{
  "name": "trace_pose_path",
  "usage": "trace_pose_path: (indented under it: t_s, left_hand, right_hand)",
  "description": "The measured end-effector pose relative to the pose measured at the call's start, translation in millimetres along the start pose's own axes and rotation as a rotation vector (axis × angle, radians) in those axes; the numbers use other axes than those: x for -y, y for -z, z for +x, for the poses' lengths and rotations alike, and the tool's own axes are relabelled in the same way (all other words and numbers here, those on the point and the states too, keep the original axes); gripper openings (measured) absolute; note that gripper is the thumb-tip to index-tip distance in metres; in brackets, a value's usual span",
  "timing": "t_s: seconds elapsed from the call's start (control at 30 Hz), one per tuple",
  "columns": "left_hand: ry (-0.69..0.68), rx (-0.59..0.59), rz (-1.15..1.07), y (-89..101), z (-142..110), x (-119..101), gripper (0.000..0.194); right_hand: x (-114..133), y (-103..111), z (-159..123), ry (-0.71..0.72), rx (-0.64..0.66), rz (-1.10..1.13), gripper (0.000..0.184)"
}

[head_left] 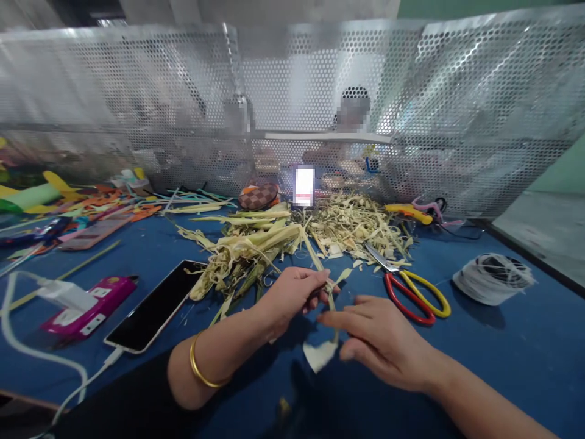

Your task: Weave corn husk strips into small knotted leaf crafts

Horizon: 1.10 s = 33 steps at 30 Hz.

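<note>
My left hand (299, 296) pinches a pale dried husk strip (335, 332) between thumb and fingers, at a knotted-looking spot. Below the fingers the strip hangs down and widens into a flat whitish end. My right hand (384, 341) is just to the right, with thumb and index finger apart. Its index fingertip reaches the strip's lower part; whether it presses on it is hard to tell. Beyond my left hand lies a bundle of long dried husks (256, 244). Scissors (411, 296) with one red and one yellow handle rest right of my hands, blades partly open.
Husk scraps (361, 222) are heaped at the back, before a perforated metal screen (292, 79). White twine (493, 278) sits at right. A black-screened phone (155, 308), charging cable and magenta power strip (94, 308) occupy the left. A lit screen (304, 185) stands behind; people are beyond the screen.
</note>
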<state>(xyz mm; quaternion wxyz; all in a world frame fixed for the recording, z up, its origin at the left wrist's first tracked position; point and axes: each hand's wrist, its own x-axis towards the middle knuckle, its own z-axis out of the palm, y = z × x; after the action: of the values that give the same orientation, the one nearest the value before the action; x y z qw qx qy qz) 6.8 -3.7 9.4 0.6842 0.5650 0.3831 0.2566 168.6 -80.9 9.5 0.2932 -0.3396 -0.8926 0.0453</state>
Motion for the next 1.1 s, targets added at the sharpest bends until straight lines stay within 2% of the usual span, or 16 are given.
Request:
trace_pose_path:
  t_s: [0.07,0.17,0.23,0.37,0.5,0.57,0.7,0.77,0.97,1.1]
  left_hand:
    - [-0.007,-0.004,0.039,-1.2,-1.2,-0.2,0.032]
    - [-0.017,-0.041,0.066,-3.5,-2.5,-0.2,0.025]
    - [0.0,-0.083,0.008,-3.8,-2.2,-0.2,0.024]
    - [0.046,-0.088,-0.204,-2.0,-0.7,0.5,0.028]
    - [0.056,-0.058,-0.311,-1.8,-1.2,3.0,0.03]
    - [0.072,-0.062,-0.339,-2.8,-1.8,3.8,0.027]
    - [0.073,-0.074,-0.357,-5.7,-2.6,2.7,0.026]
    - [0.063,-0.08,-0.345,-6.9,-2.5,1.8,0.027]
    - [0.019,-0.114,-0.324,-10.6,-2.7,2.7,0.028]
    - [0.015,-0.123,-0.333,-13.1,-4.4,5.1,0.029]
  right_hand:
    - [-0.4,-4.9,-1.1,-0.038,0.034,-0.009,0.037]
    - [-4.8,-9.3,-1.4,-0.063,-0.003,-0.121,0.036]
    - [-7.1,-9.7,-0.2,-0.082,-0.033,-0.236,0.035]
    - [-4.5,-10.0,4.7,-0.112,-0.191,-0.487,0.021]
    - [2.3,-14.1,5.5,0.007,-0.335,-0.572,0.014]
    - [4.5,-16.3,4.3,0.086,-0.267,-0.61,0.019]
    - [5.5,-20.5,4.3,0.172,-0.034,-0.675,0.03]
    - [4.9,-22.4,5.0,0.177,-0.029,-0.668,0.03]
    - [6.2,-24.1,2.7,0.194,-0.149,-0.495,0.031]
    - [7.2,-25.6,1.2,0.234,-0.147,-0.432,0.031]
